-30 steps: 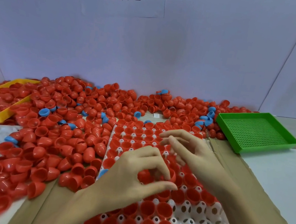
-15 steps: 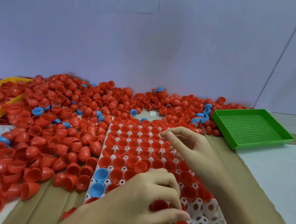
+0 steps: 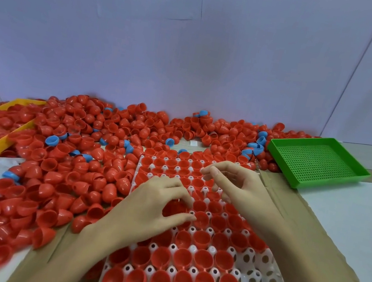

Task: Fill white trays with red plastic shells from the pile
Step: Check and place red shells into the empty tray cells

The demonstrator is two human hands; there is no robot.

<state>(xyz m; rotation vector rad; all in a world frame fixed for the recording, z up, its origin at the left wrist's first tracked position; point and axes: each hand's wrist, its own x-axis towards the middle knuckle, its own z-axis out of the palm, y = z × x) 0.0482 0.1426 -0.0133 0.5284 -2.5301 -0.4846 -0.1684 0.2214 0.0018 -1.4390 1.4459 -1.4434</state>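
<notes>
Left hand [image 3: 149, 210]: we pinch one red shell [image 3: 173, 208] between thumb and curled fingers, over the middle of the white tray [image 3: 264, 272].
Change: half a second ago this grip sat at the tray's near edge; it has moved inward.
Right hand [image 3: 236, 185]: loosely spread, holding nothing, just beyond the grip.
Meaning: we judge empty cells remain near-right; the pile [image 3: 68, 154] lies left of the grip.

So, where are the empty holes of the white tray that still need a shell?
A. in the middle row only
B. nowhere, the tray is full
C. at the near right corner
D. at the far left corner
C: the white tray shows bare holes only at its near right corner; red shells fill the other visible holes.
</notes>
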